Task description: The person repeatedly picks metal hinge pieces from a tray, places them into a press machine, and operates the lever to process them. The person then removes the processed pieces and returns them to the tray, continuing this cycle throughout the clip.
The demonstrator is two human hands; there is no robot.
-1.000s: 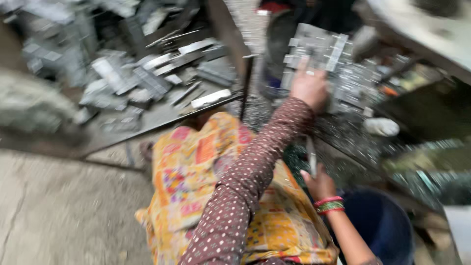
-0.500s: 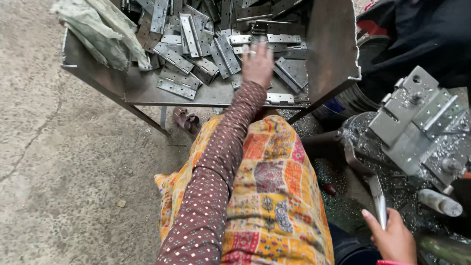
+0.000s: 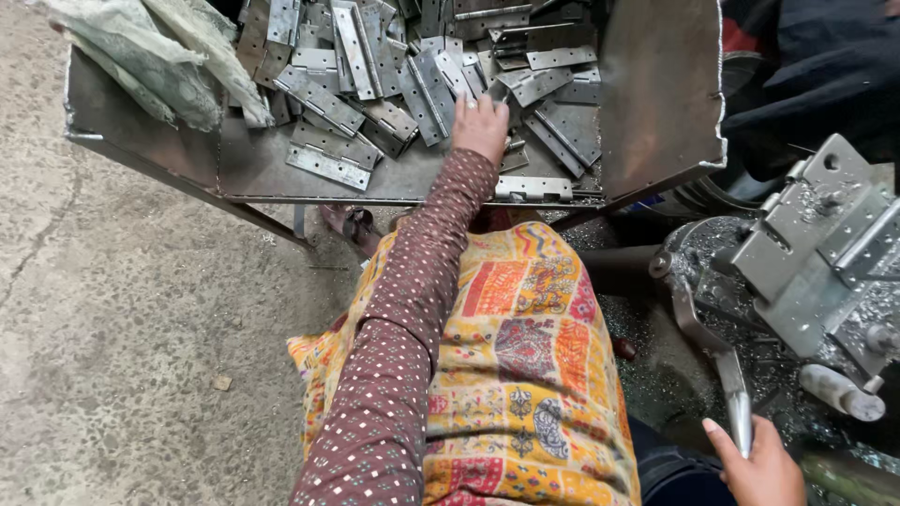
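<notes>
My left hand [image 3: 481, 127] reaches into a metal tray [image 3: 661, 94] filled with several grey steel hinges [image 3: 356, 66]. Its fingers curl down onto a hinge in the pile, though I cannot tell whether it grips one. The brown dotted sleeve runs back from it across my patterned orange lap. My right hand [image 3: 761, 467] at the bottom right is wrapped around the metal lever handle [image 3: 729, 389] of a machine.
A grey metal fixture [image 3: 811, 248] covered in swarf stands on the right. A pale green cloth [image 3: 155, 56] hangs over the tray's left corner. Concrete floor [image 3: 112, 319] lies on the left. A foot [image 3: 349, 225] shows under the tray.
My left hand swung from the fixture on the right over to the hinge tray and lowered onto the pile. My right hand stayed on the lever handle.
</notes>
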